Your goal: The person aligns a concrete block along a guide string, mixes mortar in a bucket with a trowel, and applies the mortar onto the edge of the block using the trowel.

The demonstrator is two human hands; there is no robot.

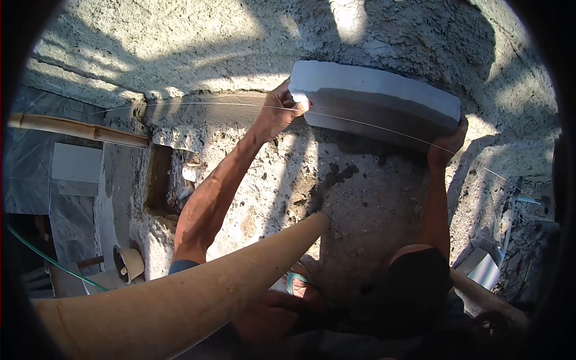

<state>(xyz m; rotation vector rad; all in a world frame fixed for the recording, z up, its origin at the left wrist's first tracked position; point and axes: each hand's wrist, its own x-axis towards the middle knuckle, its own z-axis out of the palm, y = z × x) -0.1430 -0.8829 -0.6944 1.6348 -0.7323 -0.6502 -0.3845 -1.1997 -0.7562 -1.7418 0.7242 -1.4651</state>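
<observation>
A long pale grey masonry block (375,111) lies across the upper middle, against the rough mortared wall (414,42). My left hand (279,114) grips its left end, with the thumb on the near face. At the other end my right hand (450,144) is closed around the block's right edge, its fingers partly hidden behind it. A thin taut string (384,128) crosses in front of the block and passes by both hands. Sunlight falls on the top of the block, while its near face is in shade.
A thick bamboo pole (234,273) slants up from the lower left between my arms. Another bamboo pole (78,129) juts in at left, above a white tile (77,162). A bucket (131,264) lies at lower left, near a square recess (161,180) holding debris.
</observation>
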